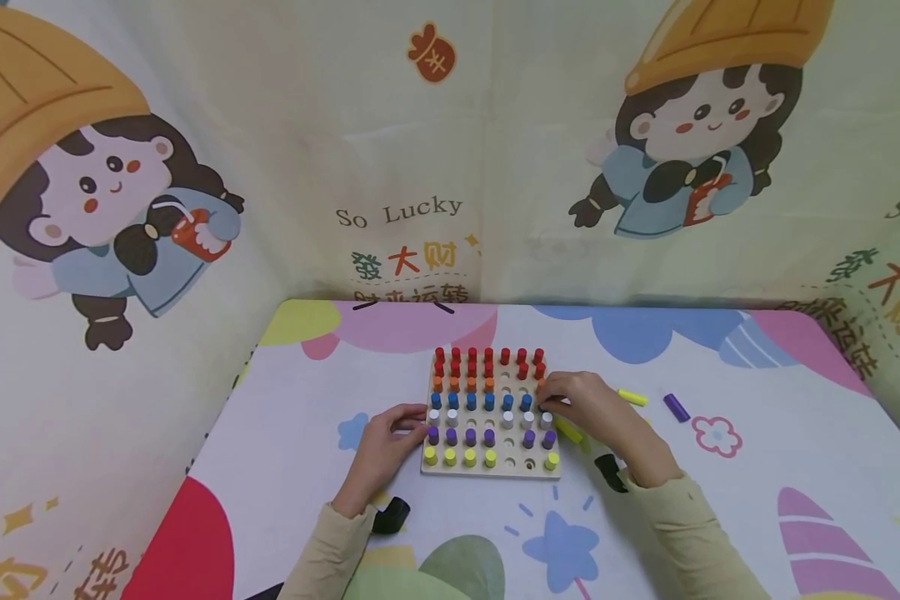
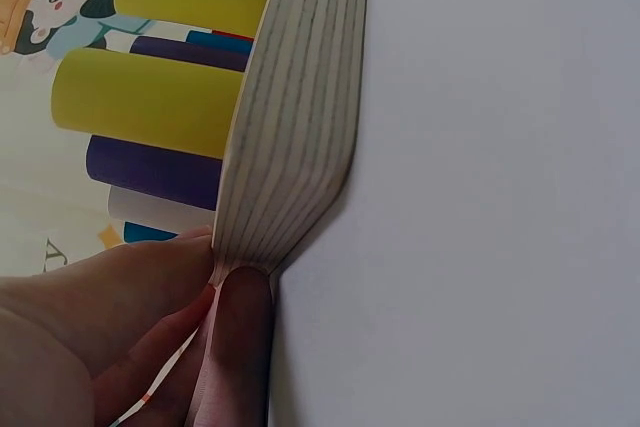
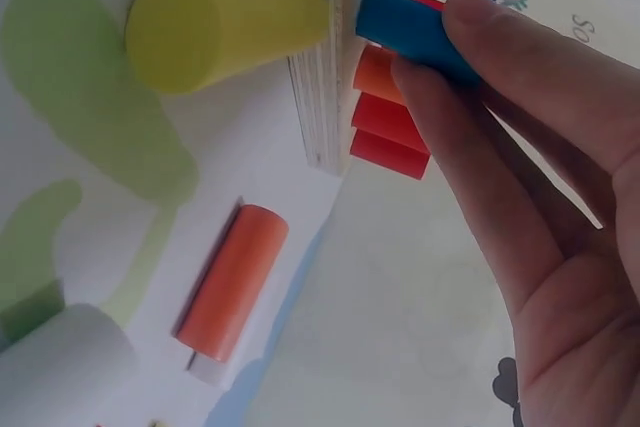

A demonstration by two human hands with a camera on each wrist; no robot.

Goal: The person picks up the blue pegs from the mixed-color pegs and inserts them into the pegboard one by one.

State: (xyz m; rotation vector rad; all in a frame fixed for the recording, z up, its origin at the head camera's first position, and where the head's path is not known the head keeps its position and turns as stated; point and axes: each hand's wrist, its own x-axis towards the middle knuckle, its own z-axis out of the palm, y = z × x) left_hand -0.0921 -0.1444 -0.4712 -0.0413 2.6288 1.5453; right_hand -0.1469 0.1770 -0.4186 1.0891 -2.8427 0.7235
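A wooden pegboard (image 1: pixel 487 474) with rows of coloured pegs lies on the table between both hands. Red pegs fill the far rows, then orange, blue, white, purple and yellow toward the near side. My left hand (image 1: pixel 384 446) grips the board's left edge; the left wrist view shows its thumb (image 2: pixel 130 282) and a finger at the layered wooden side. At the right end of the blue row, my right hand (image 1: pixel 596 408) pinches a blue peg (image 3: pixel 405 25) between thumb and fingertips. That peg stands against the board's face, its top partly covered by the fingers.
Right of the board lie a loose yellow peg (image 1: pixel 632 397), a purple peg (image 1: pixel 676 407) and another yellow peg (image 1: pixel 569 430) by the right hand. An orange peg (image 3: pixel 235 282) lies beside the board in the right wrist view. A printed cloth wall (image 1: pixel 525 250) stands behind the table.
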